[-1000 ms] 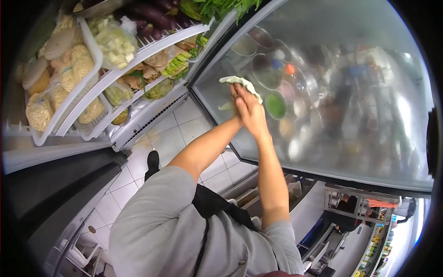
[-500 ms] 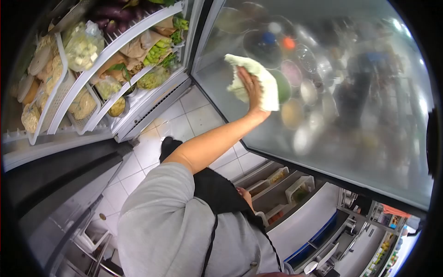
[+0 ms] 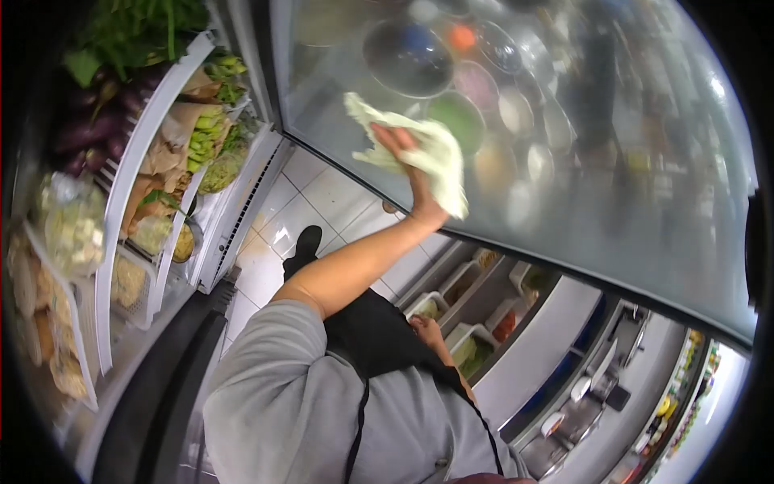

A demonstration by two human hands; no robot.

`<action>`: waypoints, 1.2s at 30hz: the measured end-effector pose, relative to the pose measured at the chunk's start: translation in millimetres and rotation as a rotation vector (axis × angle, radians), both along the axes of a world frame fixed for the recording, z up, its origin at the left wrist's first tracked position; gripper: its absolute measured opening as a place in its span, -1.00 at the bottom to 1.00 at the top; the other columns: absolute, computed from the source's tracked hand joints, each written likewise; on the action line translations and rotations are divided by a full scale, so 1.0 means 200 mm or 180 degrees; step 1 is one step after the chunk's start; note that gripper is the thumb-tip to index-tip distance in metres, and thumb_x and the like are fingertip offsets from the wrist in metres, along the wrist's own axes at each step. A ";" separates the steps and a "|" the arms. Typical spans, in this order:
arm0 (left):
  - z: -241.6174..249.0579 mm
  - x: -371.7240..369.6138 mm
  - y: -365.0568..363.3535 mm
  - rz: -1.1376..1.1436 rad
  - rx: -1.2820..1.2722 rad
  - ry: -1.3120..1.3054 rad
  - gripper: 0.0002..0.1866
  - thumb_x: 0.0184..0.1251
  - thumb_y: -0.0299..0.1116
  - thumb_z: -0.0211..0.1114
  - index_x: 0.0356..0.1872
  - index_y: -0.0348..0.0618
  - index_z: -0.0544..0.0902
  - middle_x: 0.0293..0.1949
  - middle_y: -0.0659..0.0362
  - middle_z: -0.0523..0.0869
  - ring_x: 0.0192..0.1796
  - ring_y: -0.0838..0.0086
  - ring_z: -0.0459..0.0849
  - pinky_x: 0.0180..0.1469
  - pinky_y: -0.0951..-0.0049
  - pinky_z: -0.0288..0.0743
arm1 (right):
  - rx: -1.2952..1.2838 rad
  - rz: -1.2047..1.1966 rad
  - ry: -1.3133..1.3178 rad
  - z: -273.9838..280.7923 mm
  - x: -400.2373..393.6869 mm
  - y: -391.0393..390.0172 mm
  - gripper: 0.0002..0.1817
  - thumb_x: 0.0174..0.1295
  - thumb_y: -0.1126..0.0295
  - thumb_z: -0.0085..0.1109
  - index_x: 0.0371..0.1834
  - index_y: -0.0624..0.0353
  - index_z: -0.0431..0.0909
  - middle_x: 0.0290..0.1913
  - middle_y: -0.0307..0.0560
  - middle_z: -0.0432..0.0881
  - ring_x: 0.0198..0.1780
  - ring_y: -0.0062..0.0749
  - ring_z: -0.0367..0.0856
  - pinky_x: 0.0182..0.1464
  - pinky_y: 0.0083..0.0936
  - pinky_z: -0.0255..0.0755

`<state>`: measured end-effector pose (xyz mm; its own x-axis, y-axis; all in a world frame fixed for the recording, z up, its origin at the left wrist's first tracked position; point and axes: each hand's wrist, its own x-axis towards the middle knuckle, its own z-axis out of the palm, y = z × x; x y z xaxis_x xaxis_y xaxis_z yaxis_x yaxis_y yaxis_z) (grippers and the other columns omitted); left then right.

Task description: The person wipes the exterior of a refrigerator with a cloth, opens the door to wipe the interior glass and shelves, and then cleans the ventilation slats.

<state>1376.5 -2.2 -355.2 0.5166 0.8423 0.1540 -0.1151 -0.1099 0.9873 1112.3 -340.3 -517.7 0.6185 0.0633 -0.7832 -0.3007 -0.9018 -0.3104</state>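
A pale yellow-green cloth [image 3: 442,164] is bunched under my left hand [image 3: 411,165], which presses it against the glass door [image 3: 580,234]. The fingers lie over the cloth, close to the door's dark lower edge, and the forearm overlaps that edge in this view. Against the front of my black apron [image 3: 375,327], my right hand [image 3: 426,329] hangs low with curled fingers. Whatever it may hold is hidden.
On the left, an open fridge's racks [image 3: 149,153] carry eggplants [image 3: 89,133], leafy greens and bagged food. Below the door are drawers with vegetable bins [image 3: 472,351]. A steel counter [image 3: 572,419] stands at lower right. White tiles [image 3: 322,206] cover the floor.
My left hand and the cloth have slid along the glass, closer to its lower edge. The view has turned, and my right hand shows more fully beside the bins.
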 end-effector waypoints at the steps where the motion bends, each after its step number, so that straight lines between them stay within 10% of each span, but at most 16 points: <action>1: -0.08 0.00 -0.01 -0.0227 -0.0227 -0.0141 0.03 0.45 0.04 0.14 0.57 -0.24 -0.39 0.57 -0.18 -0.46 0.61 -0.02 -0.49 0.56 -0.03 -0.49 | -0.0071 0.0082 0.0090 -0.02 0.00 0.02 -0.45 0.28 -0.06 0.20 0.19 0.09 0.62 -0.07 0.20 0.74 0.03 0.06 0.71 0.10 -0.20 0.54; 2: -0.16 -0.01 -0.02 -0.0443 -0.0464 -0.0269 0.16 0.36 0.09 0.25 0.56 -0.23 -0.44 0.53 -0.29 -0.60 0.57 -0.16 -0.66 0.52 -0.22 -0.63 | -0.0137 0.0174 0.0177 -0.02 0.00 0.02 -0.44 0.27 -0.06 0.20 0.19 0.09 0.62 -0.07 0.20 0.74 0.04 0.07 0.71 0.10 -0.20 0.54; 5: -0.61 0.06 0.25 0.0099 -0.1000 0.0292 -0.10 0.44 -0.24 0.14 0.55 -0.33 -0.26 0.53 -0.29 -0.06 0.59 0.07 -0.05 0.61 0.27 -0.23 | -0.0012 -0.0110 -0.0529 0.08 0.07 0.15 -0.51 0.31 0.05 0.19 0.15 0.18 0.63 -0.11 0.18 0.75 0.00 -0.04 0.74 0.07 -0.28 0.55; 6: -0.49 0.04 0.39 -0.0002 -0.2012 -0.0838 -0.21 0.44 -0.30 0.04 0.53 -0.36 -0.15 0.47 -0.26 0.09 0.52 0.00 0.08 0.60 0.17 -0.17 | 0.0063 -0.0258 -0.0734 0.13 0.09 0.19 -0.53 0.33 0.08 0.18 0.12 0.21 0.63 -0.14 0.16 0.76 -0.02 -0.08 0.75 0.06 -0.30 0.55; 9: -0.90 0.19 0.48 0.0136 -0.0289 0.0149 -0.25 0.58 -0.01 -0.15 0.53 -0.37 -0.06 0.52 -0.26 -0.06 0.59 -0.03 -0.21 0.58 0.05 -0.44 | 0.0237 -0.0491 -0.0954 0.16 0.09 0.24 -0.52 0.33 0.08 0.18 0.14 0.21 0.63 -0.08 0.18 0.75 0.02 -0.08 0.74 0.08 -0.30 0.53; 15: 0.12 0.07 -0.18 -0.0178 0.2218 -0.1300 -0.14 0.47 0.08 0.03 0.61 0.01 -0.15 0.61 -0.13 -0.36 0.59 -0.26 -0.47 0.49 -0.36 -0.55 | 0.0127 -0.0302 -0.0549 0.01 0.00 0.09 -0.51 0.31 0.09 0.19 0.20 0.16 0.59 0.03 0.14 0.72 0.08 -0.06 0.70 0.14 -0.26 0.52; 22: 0.04 -0.04 -0.36 -0.0643 0.5639 -0.0928 -0.27 0.19 -0.07 0.40 0.44 0.25 0.41 0.60 -0.15 -0.10 0.58 -0.35 -0.29 0.53 -0.34 -0.31 | 0.0078 -0.0620 -0.0728 -0.05 -0.15 -0.08 -0.48 0.26 0.03 0.17 0.16 0.14 0.64 0.04 0.20 0.70 0.10 0.07 0.67 0.19 -0.14 0.50; 26: 0.56 -0.01 -0.28 -0.1887 0.4966 -0.0854 -0.35 0.15 0.04 0.43 0.30 0.10 0.58 0.58 -0.22 -0.09 0.56 -0.40 -0.32 0.53 -0.31 -0.15 | 0.0023 -0.0655 -0.0935 -0.25 -0.31 -0.20 -0.50 0.20 0.04 0.20 0.08 0.15 0.67 0.00 0.16 0.72 0.05 0.04 0.69 0.13 -0.19 0.53; 31: 1.29 0.09 -0.47 -0.0839 0.4507 -0.1547 -0.24 0.17 0.11 0.37 0.36 -0.02 0.47 0.53 -0.29 0.04 0.53 -0.49 -0.24 0.53 -0.29 -0.12 | -0.0076 -0.0986 -0.0577 -0.31 -0.38 -0.25 -0.51 0.18 0.05 0.20 0.06 0.13 0.70 0.04 0.16 0.71 0.15 0.03 0.65 0.22 -0.19 0.49; 34: 1.28 0.08 -0.62 -0.0997 0.4703 -0.1275 -0.22 0.21 0.06 0.32 0.43 -0.02 0.38 0.52 -0.20 0.12 0.54 -0.45 -0.19 0.55 -0.28 -0.18 | -0.0042 -0.1220 -0.0597 -0.26 -0.35 -0.22 -0.51 0.19 0.04 0.21 0.07 0.12 0.70 0.08 0.20 0.69 0.17 0.08 0.62 0.27 -0.16 0.46; 36: 0.98 0.07 -0.65 -0.1816 0.6373 -0.1065 -0.20 0.17 0.02 0.34 0.47 0.08 0.35 0.56 0.05 0.15 0.61 -0.20 -0.13 0.58 -0.23 -0.25 | 0.0088 -0.1312 -0.0829 -0.33 -0.33 -0.20 -0.52 0.17 0.03 0.21 0.04 0.11 0.72 0.06 0.18 0.70 0.14 0.07 0.65 0.24 -0.18 0.48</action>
<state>1390.5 -131.4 -159.7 0.3627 -0.7527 0.5495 -0.6166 -0.6360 -0.4641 1046.3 -380.4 -583.9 0.7716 -0.2096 -0.6006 -0.5403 -0.7142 -0.4449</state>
